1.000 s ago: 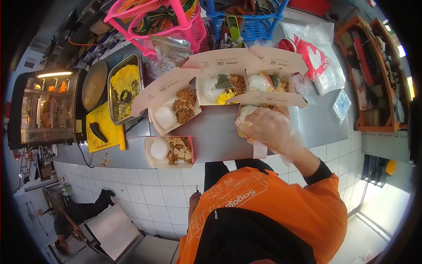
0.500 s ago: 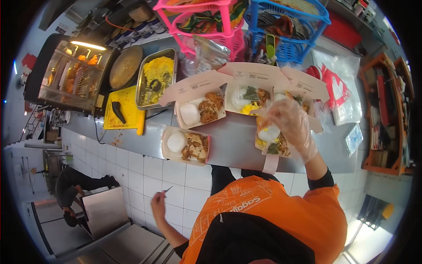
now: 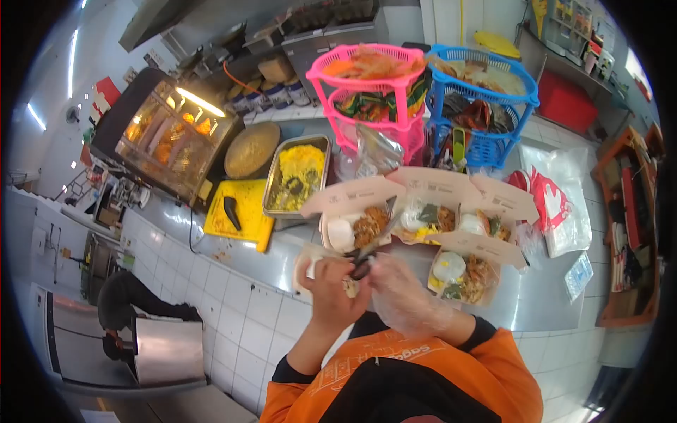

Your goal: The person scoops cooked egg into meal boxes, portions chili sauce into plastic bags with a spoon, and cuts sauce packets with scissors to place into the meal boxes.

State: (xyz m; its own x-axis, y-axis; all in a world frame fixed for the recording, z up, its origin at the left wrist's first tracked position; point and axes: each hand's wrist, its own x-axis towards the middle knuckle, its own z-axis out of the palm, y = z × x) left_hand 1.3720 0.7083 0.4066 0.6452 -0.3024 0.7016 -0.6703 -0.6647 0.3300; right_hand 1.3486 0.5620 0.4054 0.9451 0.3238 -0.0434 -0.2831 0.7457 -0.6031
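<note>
My bare left hand (image 3: 335, 292) and my right hand (image 3: 409, 292), in a clear plastic glove, meet at the counter's front edge. Between their fingers is what looks like a pair of scissors (image 3: 362, 268), dark-handled, with a slim blade pointing up and right; the fingers partly hide it. Under the left hand, a food box (image 3: 301, 271) is mostly covered. Just beyond, an open box (image 3: 326, 236) holds white rice and fried chicken. More open boxes, one in the middle (image 3: 400, 231) and one at front right (image 3: 490, 289), contain rice, chicken, yellow bits and green leaf.
Left on the counter are a yellow cutting board (image 3: 247, 204) with a black-handled tool, a metal tray (image 3: 268, 194) of yellow food and a heated display case (image 3: 169, 134). Pink (image 3: 402, 99) and blue baskets (image 3: 529, 99) stand behind. A person (image 3: 134, 303) bends at far left.
My right hand has left the front-right box and come left; its lid now stands folded up. My left hand has risen from beside the counter with the scissors, meeting the right. The view has tilted up.
</note>
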